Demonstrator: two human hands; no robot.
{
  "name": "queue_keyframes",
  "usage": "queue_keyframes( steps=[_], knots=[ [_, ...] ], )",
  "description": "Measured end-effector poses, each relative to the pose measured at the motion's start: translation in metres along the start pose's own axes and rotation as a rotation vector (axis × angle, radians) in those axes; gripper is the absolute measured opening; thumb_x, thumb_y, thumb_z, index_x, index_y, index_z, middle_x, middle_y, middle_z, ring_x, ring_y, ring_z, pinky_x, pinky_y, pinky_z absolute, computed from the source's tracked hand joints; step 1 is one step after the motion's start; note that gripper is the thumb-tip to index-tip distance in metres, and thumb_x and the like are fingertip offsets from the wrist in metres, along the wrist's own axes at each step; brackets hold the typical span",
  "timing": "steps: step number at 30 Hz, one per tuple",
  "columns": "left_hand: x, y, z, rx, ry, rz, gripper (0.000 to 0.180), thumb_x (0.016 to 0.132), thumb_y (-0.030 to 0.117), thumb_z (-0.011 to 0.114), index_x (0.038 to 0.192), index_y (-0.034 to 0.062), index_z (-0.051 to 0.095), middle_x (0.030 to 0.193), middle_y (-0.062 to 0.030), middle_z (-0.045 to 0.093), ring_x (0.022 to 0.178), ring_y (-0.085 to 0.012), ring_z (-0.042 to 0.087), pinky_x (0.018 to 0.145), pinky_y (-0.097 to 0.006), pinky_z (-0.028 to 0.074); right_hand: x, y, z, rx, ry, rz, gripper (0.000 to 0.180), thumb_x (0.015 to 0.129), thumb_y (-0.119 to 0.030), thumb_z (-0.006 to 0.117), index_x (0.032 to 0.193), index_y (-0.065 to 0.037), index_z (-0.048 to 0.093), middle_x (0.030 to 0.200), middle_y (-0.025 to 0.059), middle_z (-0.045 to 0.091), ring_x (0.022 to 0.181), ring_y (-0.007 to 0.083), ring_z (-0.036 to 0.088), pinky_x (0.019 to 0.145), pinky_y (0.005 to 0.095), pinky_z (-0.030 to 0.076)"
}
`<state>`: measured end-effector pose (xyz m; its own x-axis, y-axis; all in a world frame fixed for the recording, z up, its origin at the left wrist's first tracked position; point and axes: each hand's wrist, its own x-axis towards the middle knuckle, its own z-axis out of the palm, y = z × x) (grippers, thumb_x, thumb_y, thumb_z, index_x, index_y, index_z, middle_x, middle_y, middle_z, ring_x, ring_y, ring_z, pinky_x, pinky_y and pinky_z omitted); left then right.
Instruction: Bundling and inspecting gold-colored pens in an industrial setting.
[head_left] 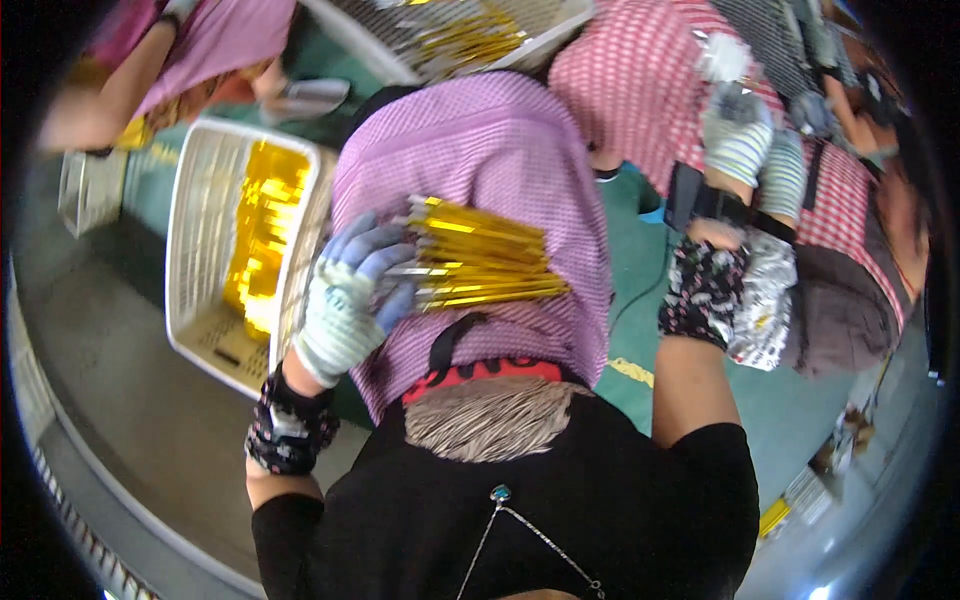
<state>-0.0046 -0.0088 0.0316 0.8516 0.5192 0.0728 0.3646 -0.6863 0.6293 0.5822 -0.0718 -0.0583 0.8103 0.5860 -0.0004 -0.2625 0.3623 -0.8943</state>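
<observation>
A purple checked cloth (470,130) covers my lap. On it lies a fanned bundle of long, narrow gold strips (490,255) with silvery ends, perhaps foil packets. My left hand (350,285), in a pale glove with blue-grey fingers, is at the bundle's left end. Its fingers are spread and touch or nearly touch the strip ends. My right hand (738,140), in a striped glove below a black wristband (705,205), reaches far to the right. It is over a red checked cloth (630,90), beside another striped glove (785,175). Its fingertips are blurred near a white shape (725,58).
A cream plastic basket (185,250) with gold strips stands close on my left. Another pale crate (560,30) with gold and silver strips is ahead. Co-workers sit ahead left and on the right. A silver foil bag (765,310) is beside my right forearm, above the green floor (640,260).
</observation>
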Motion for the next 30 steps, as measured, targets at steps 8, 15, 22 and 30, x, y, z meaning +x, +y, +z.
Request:
queue_keyframes(
  steps=[8, 15, 22, 30],
  knots=[
    [-0.029, -0.01, 0.017, 0.163, -0.154, 0.017, 0.039, 0.068, 0.027, 0.075, 0.102, 0.0111, 0.063, 0.112, -0.0067, 0.06, 0.122, -0.0322, 0.049, 0.103, -0.047, 0.038, -0.2, 0.02, 0.178, -0.523, -0.668, -0.172, 0.031, 0.098, -0.022, 0.051, 0.121, -0.002, 0.056, 0.099, 0.0105, 0.068, 0.068, 0.0109, 0.066, 0.069, 0.0245, 0.053],
    [-0.024, -0.016, 0.025, 0.388, -0.143, 0.183, 0.035, 0.073, 0.026, 0.065, 0.101, 0.0073, 0.062, 0.112, -0.0093, 0.06, 0.117, -0.0302, 0.052, 0.1, -0.046, 0.04, -0.278, 0.035, 0.208, -0.745, -1.12, 0.097, 0.022, 0.095, -0.006, 0.052, 0.115, 0.0, 0.06, 0.097, 0.009, 0.067, 0.089, 0.0206, 0.064, 0.081, 0.0316, 0.052],
    [-0.021, -0.026, 0.025, 0.29, -0.105, 0.26, 0.03, 0.081, 0.03, 0.063, 0.089, 0.0016, 0.058, 0.093, -0.0144, 0.062, 0.093, -0.0313, 0.061, 0.085, -0.041, 0.05, -0.32, 0.026, 0.24, -0.993, -1.451, 0.047, 0.029, 0.091, -0.029, 0.053, 0.107, -0.008, 0.063, 0.095, 0.0154, 0.067, 0.087, 0.0338, 0.065, 0.076, 0.0414, 0.052],
    [-0.005, -0.013, -0.015, 0.37, -0.078, 0.341, 0.025, 0.082, 0.02, 0.056, 0.105, 0.0098, 0.058, 0.079, -0.0068, 0.061, 0.071, -0.0243, 0.063, 0.062, -0.038, 0.051, -0.326, 0.052, 0.215, -1.026, -1.502, -0.033, 0.031, 0.094, -0.03, 0.05, 0.108, -0.003, 0.061, 0.095, 0.0174, 0.067, 0.083, 0.0349, 0.064, 0.075, 0.0425, 0.052]
  ],
)
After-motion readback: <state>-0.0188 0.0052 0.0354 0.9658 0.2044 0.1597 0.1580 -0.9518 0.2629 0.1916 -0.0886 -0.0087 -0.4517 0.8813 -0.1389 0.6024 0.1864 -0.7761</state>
